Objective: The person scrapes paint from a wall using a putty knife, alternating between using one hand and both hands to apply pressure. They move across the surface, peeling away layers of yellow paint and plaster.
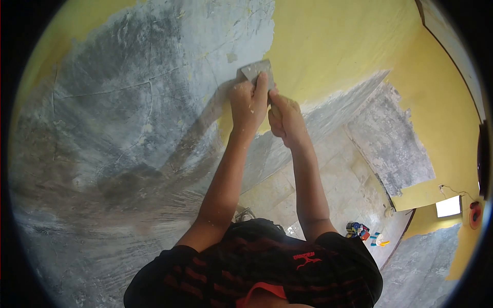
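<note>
A scraper with a flat grey blade lies against the wall, its edge near the border between yellow paint and the bare grey patch. My left hand is closed on it, with the thumb stretched up along the blade. Just to the right, my right hand is wrapped round the scraper's handle, which is mostly hidden by the fingers. Small pale flakes stick to my left hand.
A pale tiled floor runs below the wall. Several small coloured items and a white-and-yellow object stand on it at the right. A red round fan-like object is at the far right, beside a bright opening.
</note>
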Demonstrator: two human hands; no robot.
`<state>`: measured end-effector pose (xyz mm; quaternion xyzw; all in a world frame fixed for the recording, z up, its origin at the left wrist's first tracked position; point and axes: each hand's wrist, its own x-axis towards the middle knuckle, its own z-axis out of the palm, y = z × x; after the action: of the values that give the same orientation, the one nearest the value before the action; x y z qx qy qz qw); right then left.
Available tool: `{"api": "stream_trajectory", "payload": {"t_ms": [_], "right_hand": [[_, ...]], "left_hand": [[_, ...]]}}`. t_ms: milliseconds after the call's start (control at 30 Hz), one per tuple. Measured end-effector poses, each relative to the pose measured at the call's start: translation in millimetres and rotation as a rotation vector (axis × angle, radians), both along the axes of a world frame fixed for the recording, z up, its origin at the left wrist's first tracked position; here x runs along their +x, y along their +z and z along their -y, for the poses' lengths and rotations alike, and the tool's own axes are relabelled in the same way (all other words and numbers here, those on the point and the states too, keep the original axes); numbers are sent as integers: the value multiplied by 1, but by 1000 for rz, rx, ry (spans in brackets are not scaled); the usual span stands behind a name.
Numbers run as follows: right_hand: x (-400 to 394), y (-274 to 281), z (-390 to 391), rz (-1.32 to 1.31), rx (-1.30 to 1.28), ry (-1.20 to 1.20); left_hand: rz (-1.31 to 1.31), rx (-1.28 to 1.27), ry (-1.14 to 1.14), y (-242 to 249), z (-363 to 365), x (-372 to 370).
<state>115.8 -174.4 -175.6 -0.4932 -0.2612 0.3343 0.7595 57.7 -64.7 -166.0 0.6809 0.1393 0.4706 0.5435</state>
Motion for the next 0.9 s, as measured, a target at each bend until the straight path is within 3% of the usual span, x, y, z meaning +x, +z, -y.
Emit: {"api": "stream_trajectory", "payload": {"t_ms": [367,600,700,767,900], "right_hand": [[-13,-13,-3,19,-64,-54],[-12,-9,-4,-61,-30,-34],[-6,0,-10,-95,12,-37],[-8,3,-8,-122,-37,-59],[-2,18,-12,-75,-21,-78]], "left_hand": [[6,-43,50,-31,-8,2],[56,-145,-55,-11,-3,-1],[75,-72,-28,1,-5,7],[193,-128,-28,-1,0,10],[46,-14,9,16,-7,12]]}}
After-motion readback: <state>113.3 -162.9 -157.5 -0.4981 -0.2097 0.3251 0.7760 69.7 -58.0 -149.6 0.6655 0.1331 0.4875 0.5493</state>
